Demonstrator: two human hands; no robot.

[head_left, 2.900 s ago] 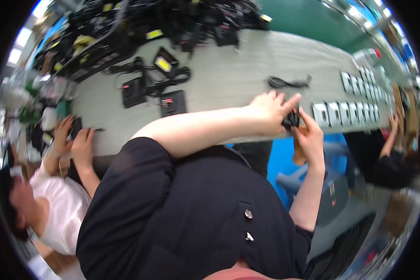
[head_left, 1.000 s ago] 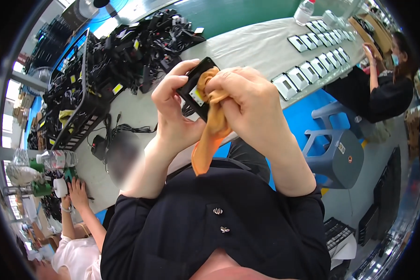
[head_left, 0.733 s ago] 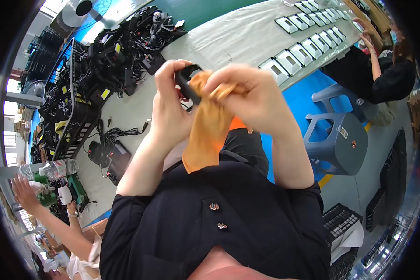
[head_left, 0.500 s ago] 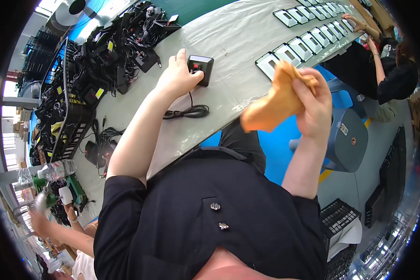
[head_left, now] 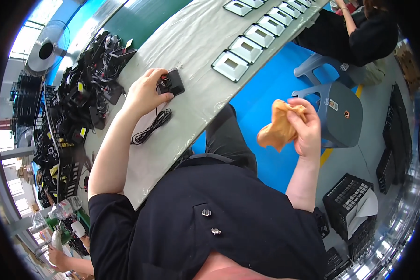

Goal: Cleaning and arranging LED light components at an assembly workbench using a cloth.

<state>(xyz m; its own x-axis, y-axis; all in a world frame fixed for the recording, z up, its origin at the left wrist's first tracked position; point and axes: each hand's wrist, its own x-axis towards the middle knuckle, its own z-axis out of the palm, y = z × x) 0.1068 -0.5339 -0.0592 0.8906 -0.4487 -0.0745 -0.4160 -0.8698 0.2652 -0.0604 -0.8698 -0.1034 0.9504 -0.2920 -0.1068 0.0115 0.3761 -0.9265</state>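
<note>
My left hand (head_left: 144, 91) rests on the grey table top (head_left: 196, 51) and grips a small black power adapter (head_left: 171, 82) lying flat there. The adapter's coiled black cable (head_left: 151, 126) lies on the table just below that hand. My right hand (head_left: 305, 126) is raised off the table over the blue floor and is closed on a crumpled orange cloth (head_left: 280, 126).
A row of grey-framed rectangular units (head_left: 247, 46) lines the table's near edge. A heap of black adapters and cables (head_left: 86, 100) fills the far side. A grey plastic stool (head_left: 336, 112) stands to my right, black crates (head_left: 352, 205) beyond. Another person (head_left: 354, 28) works at the upper right.
Both hands held the adapter and rubbed it with the cloth near my chest. My left hand has since set the adapter on the table, and my right hand has swung out right with the cloth.
</note>
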